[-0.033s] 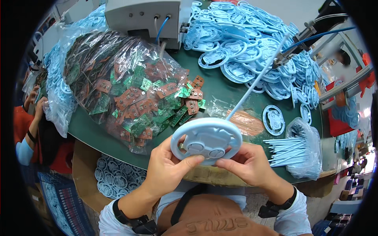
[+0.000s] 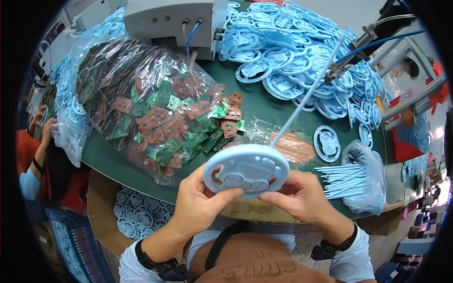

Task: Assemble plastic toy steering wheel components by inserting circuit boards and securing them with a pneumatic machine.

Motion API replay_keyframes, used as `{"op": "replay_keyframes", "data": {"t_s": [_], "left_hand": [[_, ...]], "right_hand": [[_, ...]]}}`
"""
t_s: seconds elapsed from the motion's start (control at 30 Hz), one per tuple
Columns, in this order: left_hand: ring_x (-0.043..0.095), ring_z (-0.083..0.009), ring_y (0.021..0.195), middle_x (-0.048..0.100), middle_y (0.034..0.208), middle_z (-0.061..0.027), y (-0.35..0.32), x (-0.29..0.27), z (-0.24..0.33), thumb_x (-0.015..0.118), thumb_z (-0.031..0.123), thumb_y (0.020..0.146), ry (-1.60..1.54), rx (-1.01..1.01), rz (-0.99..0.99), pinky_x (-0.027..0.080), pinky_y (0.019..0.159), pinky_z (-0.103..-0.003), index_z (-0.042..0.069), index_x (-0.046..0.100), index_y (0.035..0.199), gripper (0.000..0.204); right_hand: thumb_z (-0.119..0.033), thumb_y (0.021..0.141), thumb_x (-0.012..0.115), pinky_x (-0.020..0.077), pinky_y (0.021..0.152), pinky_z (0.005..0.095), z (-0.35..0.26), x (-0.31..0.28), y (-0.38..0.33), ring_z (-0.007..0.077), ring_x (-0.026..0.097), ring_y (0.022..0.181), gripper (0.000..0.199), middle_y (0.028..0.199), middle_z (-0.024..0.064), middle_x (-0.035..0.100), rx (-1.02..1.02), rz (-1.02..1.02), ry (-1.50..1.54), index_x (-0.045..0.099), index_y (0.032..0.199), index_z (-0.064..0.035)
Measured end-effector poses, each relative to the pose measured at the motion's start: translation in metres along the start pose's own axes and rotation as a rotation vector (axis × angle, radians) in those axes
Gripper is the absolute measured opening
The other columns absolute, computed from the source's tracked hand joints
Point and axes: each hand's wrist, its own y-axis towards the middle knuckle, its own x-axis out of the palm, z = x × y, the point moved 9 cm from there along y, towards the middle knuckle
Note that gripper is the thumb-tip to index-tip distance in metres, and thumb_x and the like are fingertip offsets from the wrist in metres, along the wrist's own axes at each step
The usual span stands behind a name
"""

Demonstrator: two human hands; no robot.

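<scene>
Both my hands hold a light blue round plastic disc (image 2: pixel 252 164) with a thick rim and a moulded figure in its middle. My left hand (image 2: pixel 200 203) grips its left lower edge, thumb on the front. My right hand (image 2: pixel 299 195) holds the right lower edge, with its thumb near the left one. A long thin light blue stick (image 2: pixel 306 92) runs from the disc's far rim up to the right. The fingers behind the disc are partly hidden. Beyond my left hand, a clear plastic bag (image 2: pixel 137 61) spills brown and green circuit boards (image 2: pixel 165 127) onto the green table (image 2: pixel 106 158).
Many similar blue discs (image 2: pixel 283 52) are heaped at the back right; a single disc (image 2: pixel 327 143) lies nearer. Thin sticks (image 2: pixel 347 181) poke from a bag at right. A grey machine (image 2: pixel 167 23) stands behind. Below left, a cardboard box (image 2: pixel 101 203) holds discs. Another person's hand (image 2: pixel 48 129) shows at far left.
The disc has tilted a little in my hands, so its front looks flatter and its far rim sits slightly lower. Both hands keep their hold.
</scene>
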Motion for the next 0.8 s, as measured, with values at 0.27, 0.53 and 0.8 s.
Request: {"op": "replay_keyframes", "data": {"t_s": [0.27,0.53,0.8], "left_hand": [[0.062,-0.0147,0.108,0.064,0.122,-0.0088,0.001,0.014,-0.023,0.076,0.000,0.085,0.201,-0.002,-0.127,0.051,0.088,-0.027,0.000,0.057,0.134,0.052],[0.043,-0.0390,0.140,0.045,0.150,-0.0244,0.014,0.067,0.002,0.073,0.019,0.088,0.850,0.418,-0.627,0.034,0.117,-0.046,-0.002,0.045,0.144,0.065],[0.036,-0.0414,0.143,0.034,0.156,-0.0227,-0.004,0.085,-0.016,0.090,0.018,0.064,1.294,0.369,-0.794,0.038,0.114,-0.045,-0.002,0.037,0.148,0.102]], "right_hand": [[-0.011,0.090,0.073,0.0567,0.079,0.0334,-0.053,-0.025,-0.009,0.0246,0.072,0.098,0.024,0.106,0.0150,0.074,-0.317,0.128,-0.308,0.071,0.109,0.0042],[-0.015,0.081,0.077,0.0575,0.088,0.0413,-0.034,0.015,-0.051,0.0339,0.071,0.100,0.032,0.110,0.0178,0.071,-0.714,-0.009,-0.898,0.069,0.109,-0.0014],[-0.024,0.101,0.057,0.0536,0.100,0.0479,-0.150,-0.177,-0.104,0.0287,0.066,0.107,0.050,0.123,0.0219,0.063,-0.798,1.155,-0.663,0.045,0.143,-0.0002]]}}
